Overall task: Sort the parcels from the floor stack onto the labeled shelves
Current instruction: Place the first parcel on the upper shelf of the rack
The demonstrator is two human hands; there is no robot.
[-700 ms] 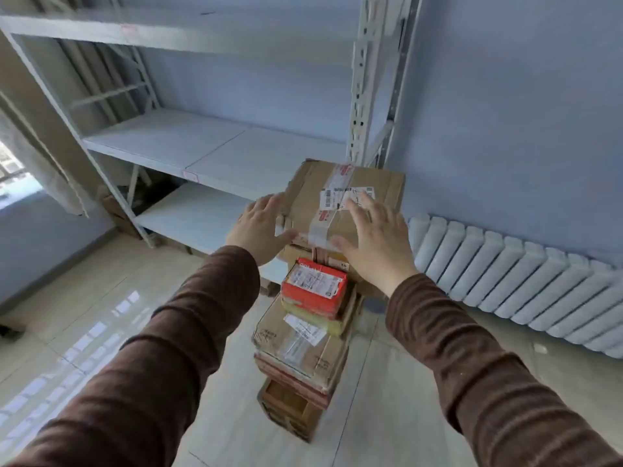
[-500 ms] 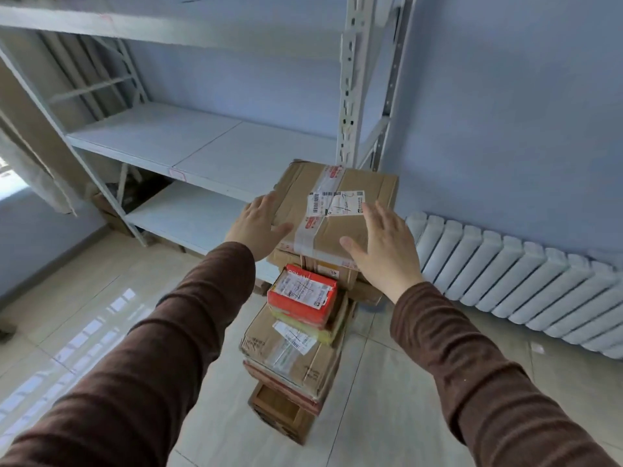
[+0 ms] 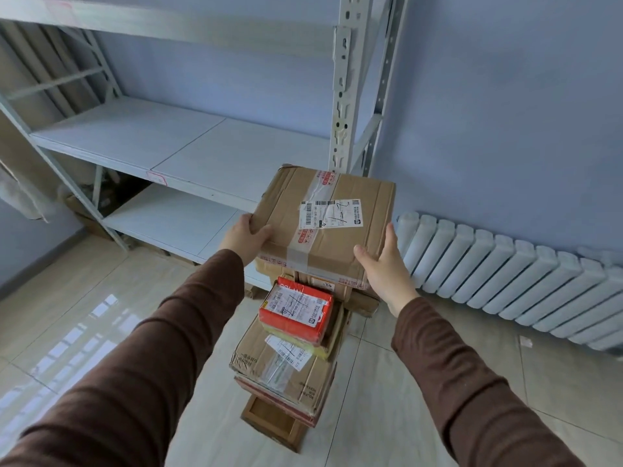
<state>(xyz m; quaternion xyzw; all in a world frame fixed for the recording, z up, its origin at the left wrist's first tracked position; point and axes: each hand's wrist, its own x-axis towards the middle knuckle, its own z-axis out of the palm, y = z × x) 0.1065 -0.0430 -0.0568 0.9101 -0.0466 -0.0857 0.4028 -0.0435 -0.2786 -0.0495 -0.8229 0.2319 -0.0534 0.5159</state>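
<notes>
Cardboard is what both hands now hold in the head view: the top box point(image 3: 325, 227), brown with tape along its middle and a white label point(image 3: 330, 213) on its lid. A moment before, the two hands were only reaching, with fingers spread flat over the lid; now they have moved out to the sides. The left hand point(image 3: 244, 234) grips the near left corner, thumb on top and fingers curled under the edge. The right hand point(image 3: 382, 261) holds the near right corner, thumb on the lid and palm against the side; its fingers are hidden behind the box, so I cannot tell how far they wrap. The box seems a little higher and tilted toward the camera compared with before, so I judge that the lift from the stack point(image 3: 290, 352) is starting, though I cannot tell if it is already free of the parcels under it. Below it the red parcel point(image 3: 296, 310) lies on the stack, untouched, with more cardboard parcels beneath on the floor. The shelves point(image 3: 188, 146) just behind the stack carry small pink tags point(image 3: 156, 178) on their front edges, too small to read. For the task this means the first parcel is in hand, and the next need is to read its label and match a shelf.
</notes>
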